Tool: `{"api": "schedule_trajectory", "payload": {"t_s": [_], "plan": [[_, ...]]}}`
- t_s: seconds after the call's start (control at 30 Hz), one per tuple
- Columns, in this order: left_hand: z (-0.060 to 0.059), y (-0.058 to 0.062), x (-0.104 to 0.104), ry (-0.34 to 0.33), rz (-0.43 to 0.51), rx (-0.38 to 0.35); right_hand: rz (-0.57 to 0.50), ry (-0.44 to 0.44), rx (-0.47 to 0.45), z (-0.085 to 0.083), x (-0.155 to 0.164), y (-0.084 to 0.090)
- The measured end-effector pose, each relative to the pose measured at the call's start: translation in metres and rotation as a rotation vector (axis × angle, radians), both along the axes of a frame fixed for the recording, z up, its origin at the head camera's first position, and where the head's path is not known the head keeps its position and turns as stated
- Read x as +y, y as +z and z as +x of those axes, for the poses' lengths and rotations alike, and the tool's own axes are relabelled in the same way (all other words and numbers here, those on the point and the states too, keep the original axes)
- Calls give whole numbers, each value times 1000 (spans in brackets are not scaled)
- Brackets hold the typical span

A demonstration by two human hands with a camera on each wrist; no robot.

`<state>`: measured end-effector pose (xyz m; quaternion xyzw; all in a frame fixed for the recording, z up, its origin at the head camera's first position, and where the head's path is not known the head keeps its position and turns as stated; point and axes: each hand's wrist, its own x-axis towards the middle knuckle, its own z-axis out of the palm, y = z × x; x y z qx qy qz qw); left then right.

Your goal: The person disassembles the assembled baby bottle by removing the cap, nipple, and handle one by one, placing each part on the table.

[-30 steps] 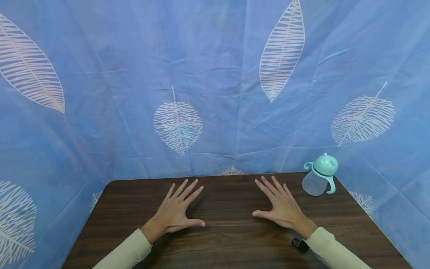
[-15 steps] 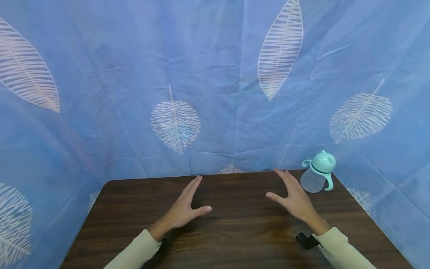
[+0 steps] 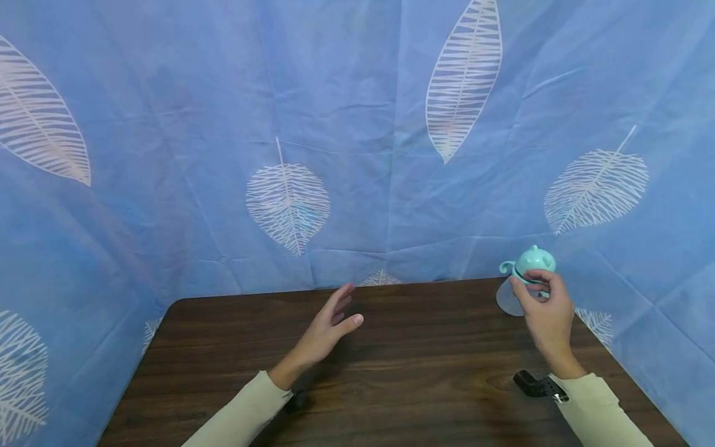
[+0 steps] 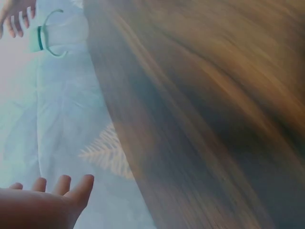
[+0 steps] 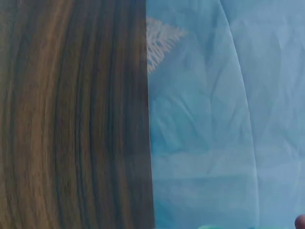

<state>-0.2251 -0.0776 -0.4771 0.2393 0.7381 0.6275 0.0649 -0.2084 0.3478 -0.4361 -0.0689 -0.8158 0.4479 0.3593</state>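
Observation:
A sippy cup [image 3: 534, 258] with a teal lid, two curved handles and a clear body stands upright at the table's back right corner. My right hand [image 3: 552, 316] is right at the cup, fingers bent, overlapping its right handle in the head view. From the left wrist, the right hand [image 4: 17, 17] shows beside the lid with a gap between its fingers and the cup [image 4: 66, 31]. Only a fingertip [image 5: 300, 222] and a sliver of teal lid [image 5: 209, 227] enter the right wrist view. My left hand [image 3: 326, 326] hovers over the table's middle, holding nothing, thumb spread from the fingers.
The dark wood table [image 3: 402, 372] ends at a back edge against a blue leaf-print cloth [image 3: 357, 124], which also hangs along both sides. A black strap [image 3: 537, 386] sits at the right wrist below a pale sleeve [image 3: 598, 406].
My right hand has moved right from the table's middle to the sippy cup, its fingers bending. The left hand has shifted slightly right and turned on edge. The cup stays in place.

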Motion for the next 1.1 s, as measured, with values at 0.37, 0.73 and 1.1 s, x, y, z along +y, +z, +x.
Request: {"api": "schedule_trajectory", "payload": {"t_s": [0.37, 0.73, 1.1], "plan": [[-5, 10, 31, -48, 118, 7, -102, -217, -34, -20, 38, -13], [-9, 17, 68, -31, 148, 19, -84, -107, -261, -39, 60, -26], [-8, 16, 102, -68, 126, 13, -54, -89, -358, -48, 65, -37]]}}
